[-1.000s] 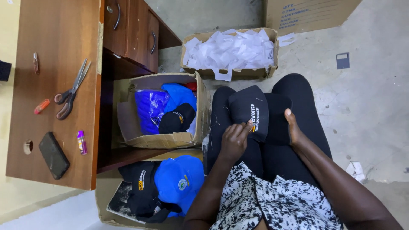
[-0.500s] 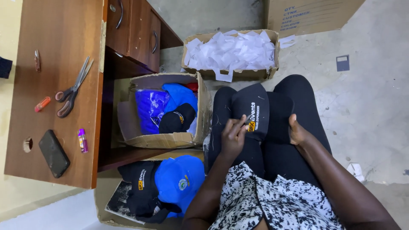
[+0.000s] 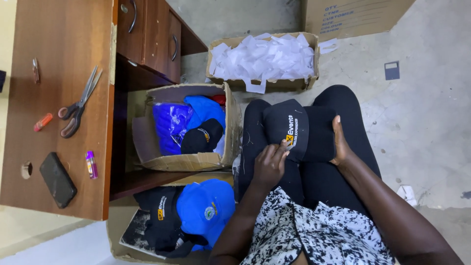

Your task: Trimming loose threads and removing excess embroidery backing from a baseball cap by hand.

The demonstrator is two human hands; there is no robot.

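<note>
A black cap [image 3: 299, 130] with a small printed logo rests on my lap, over black trousers. My left hand [image 3: 269, 164] pinches its edge near the logo, fingers curled on the fabric. My right hand [image 3: 339, 142] presses flat against the cap's other side and steadies it. Both hands hold the same cap.
A cardboard box [image 3: 147, 147] of blue and black caps sits under the wooden desk [image 3: 64, 44]. Another box [image 3: 117, 230] with a blue cap [image 3: 203, 208] lies nearer me. A box of white paper scraps [image 3: 262, 56] stands ahead. Scissors [image 3: 78, 100], a phone [image 3: 57, 179] and markers lie on the desk.
The cap has been turned slightly on my lap, and my right hand has shifted down along its side. My left hand stays at the logo edge.
</note>
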